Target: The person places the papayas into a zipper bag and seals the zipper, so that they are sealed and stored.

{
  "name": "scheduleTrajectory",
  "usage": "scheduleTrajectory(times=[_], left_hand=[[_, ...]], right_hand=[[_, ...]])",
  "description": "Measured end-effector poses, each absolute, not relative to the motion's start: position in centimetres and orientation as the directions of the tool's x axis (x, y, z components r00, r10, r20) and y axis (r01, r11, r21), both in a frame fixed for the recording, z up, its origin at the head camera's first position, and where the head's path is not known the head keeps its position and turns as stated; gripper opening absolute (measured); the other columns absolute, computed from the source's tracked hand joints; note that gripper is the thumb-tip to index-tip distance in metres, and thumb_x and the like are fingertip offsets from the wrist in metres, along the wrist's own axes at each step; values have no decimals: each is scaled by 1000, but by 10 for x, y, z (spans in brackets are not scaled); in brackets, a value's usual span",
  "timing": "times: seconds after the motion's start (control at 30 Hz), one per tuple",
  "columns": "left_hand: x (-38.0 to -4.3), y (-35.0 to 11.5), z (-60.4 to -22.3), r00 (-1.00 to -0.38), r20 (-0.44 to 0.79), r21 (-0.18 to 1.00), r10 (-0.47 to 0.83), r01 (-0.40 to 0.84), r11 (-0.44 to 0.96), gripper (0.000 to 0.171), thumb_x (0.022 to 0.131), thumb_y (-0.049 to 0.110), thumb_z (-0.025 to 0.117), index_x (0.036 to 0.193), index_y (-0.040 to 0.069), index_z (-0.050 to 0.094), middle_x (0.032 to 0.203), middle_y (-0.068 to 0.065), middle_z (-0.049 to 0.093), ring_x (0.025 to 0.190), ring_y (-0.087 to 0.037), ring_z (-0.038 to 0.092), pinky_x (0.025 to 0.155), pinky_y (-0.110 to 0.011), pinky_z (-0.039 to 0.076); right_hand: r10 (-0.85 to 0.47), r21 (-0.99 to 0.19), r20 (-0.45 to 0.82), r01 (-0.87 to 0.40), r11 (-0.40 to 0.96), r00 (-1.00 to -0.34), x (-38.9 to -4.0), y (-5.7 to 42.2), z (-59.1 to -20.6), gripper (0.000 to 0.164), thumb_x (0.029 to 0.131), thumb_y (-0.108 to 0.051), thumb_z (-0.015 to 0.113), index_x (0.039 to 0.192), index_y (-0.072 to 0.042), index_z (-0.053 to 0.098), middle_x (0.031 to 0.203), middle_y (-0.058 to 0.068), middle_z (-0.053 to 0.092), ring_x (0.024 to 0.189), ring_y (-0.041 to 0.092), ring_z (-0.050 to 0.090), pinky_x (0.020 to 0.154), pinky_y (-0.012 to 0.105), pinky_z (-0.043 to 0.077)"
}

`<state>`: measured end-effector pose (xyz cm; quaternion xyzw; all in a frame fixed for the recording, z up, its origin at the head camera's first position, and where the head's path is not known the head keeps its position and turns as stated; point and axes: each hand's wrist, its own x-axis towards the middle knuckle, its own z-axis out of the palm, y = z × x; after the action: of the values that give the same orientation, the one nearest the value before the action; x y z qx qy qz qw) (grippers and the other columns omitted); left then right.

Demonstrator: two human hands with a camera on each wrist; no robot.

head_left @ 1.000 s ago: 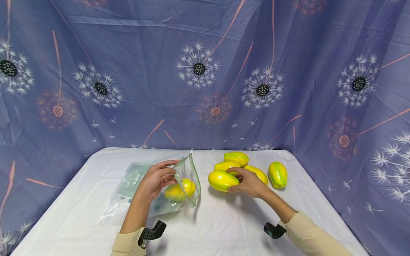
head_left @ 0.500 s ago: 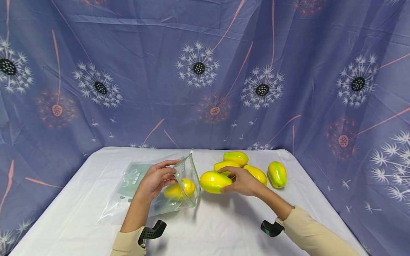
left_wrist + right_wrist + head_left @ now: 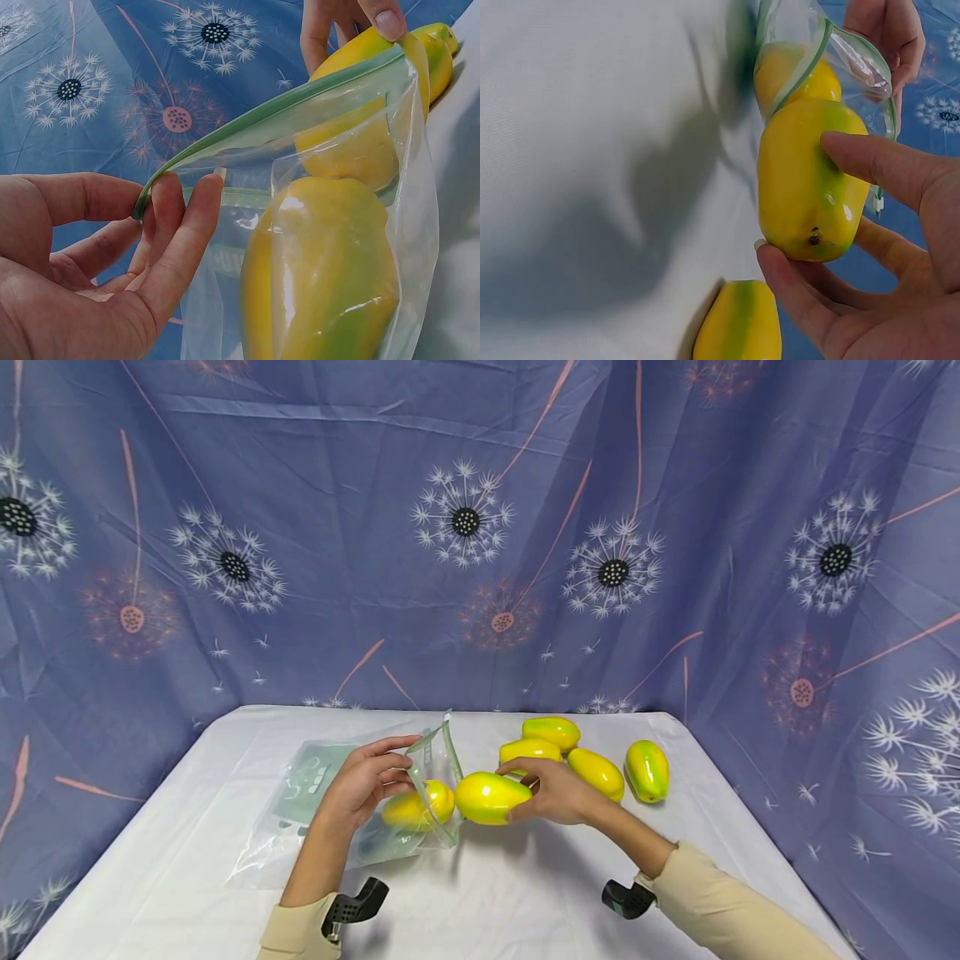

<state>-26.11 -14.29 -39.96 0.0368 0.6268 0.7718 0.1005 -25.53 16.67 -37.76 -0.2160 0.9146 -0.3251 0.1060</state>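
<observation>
The left hand (image 3: 367,785) pinches the bag (image 3: 315,781) by one side of its parted mouth, while the right hand (image 3: 553,790), spread only to a fruit's width, grips a fruit (image 3: 489,799) right at that mouth; a second fruit (image 3: 322,262) lies inside. Loading seems underway, and the next move probably calls for a level push inward.

Gripped yellow-green fruit (image 3: 799,180), clear green-edged bag (image 3: 861,61)
</observation>
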Motion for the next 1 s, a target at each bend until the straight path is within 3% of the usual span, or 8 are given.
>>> scheduleTrajectory(times=[0.37, 1.0], left_hand=[[-260, -141, -400, -977, -69, 975, 204, -110, -195, 48, 96, -2, 57, 143, -3, 54, 116, -11, 58, 71, -19, 66, 76, -33, 62], [-261, -140, -399, -977, -86, 972, 196, -126, -199, 47, 96, -2, 57, 143, -2, 55, 117, -13, 56, 70, -19, 65, 74, -32, 63]], right_hand=[[-471, -634, -56, -333, 698, -880, -253, 157, -379, 62, 73, -28, 89, 131, -23, 67, 123, 2, 69, 103, 20, 64, 84, 38, 56], [-483, -681, -95, -297, 669, -870, -257, 139, -389, 57, 77, -25, 88, 129, -17, 65, 121, 8, 66, 107, 25, 62, 80, 38, 56]])
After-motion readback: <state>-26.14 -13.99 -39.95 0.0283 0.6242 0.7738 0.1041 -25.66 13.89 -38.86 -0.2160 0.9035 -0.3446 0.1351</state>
